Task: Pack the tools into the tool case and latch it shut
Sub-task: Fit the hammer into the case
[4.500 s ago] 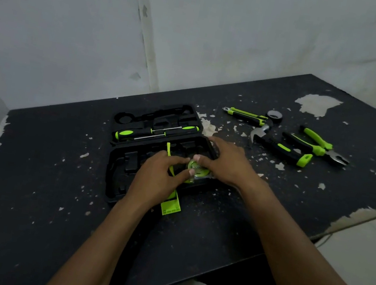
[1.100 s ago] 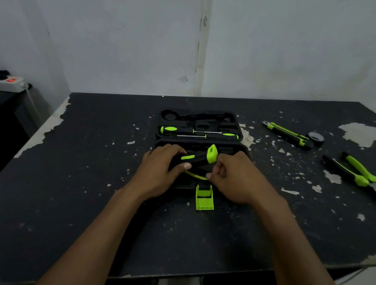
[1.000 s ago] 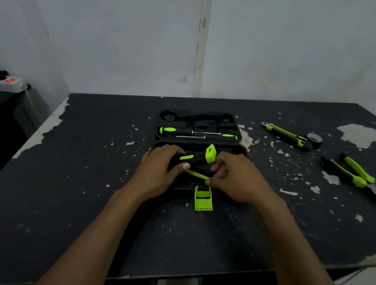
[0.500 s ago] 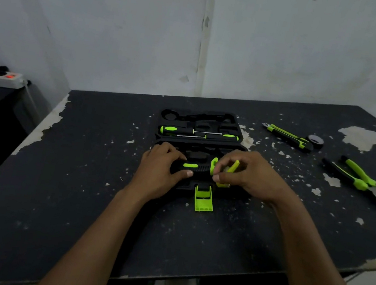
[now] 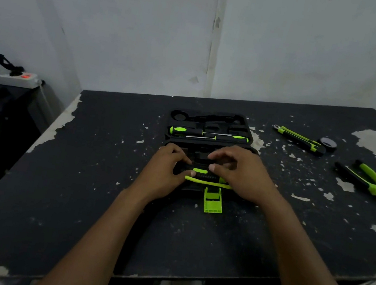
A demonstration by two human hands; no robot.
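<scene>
The black tool case [image 5: 212, 121] lies open in the middle of the table, with two green-and-black screwdrivers [image 5: 208, 134] clipped into its far half. A hammer handle [image 5: 201, 173], black with green inlays, lies across the near half. My left hand [image 5: 165, 170] grips its left part, thumb by a thin green strip [image 5: 207, 182] along the front. My right hand [image 5: 243, 173] holds the handle's right end and hides it. The green latch [image 5: 213, 200] hangs open off the case's front edge.
A green-and-black utility knife [image 5: 298, 139] and a small black tape roll [image 5: 327, 142] lie at the back right. Green-handled pliers [image 5: 372, 184] lie near the right edge. A white power strip [image 5: 5, 76] sits on a low surface to the left.
The hammer has left the table and come into the case. Over the last second my right hand pushed its raised green end down, so the handle lies flat.
</scene>
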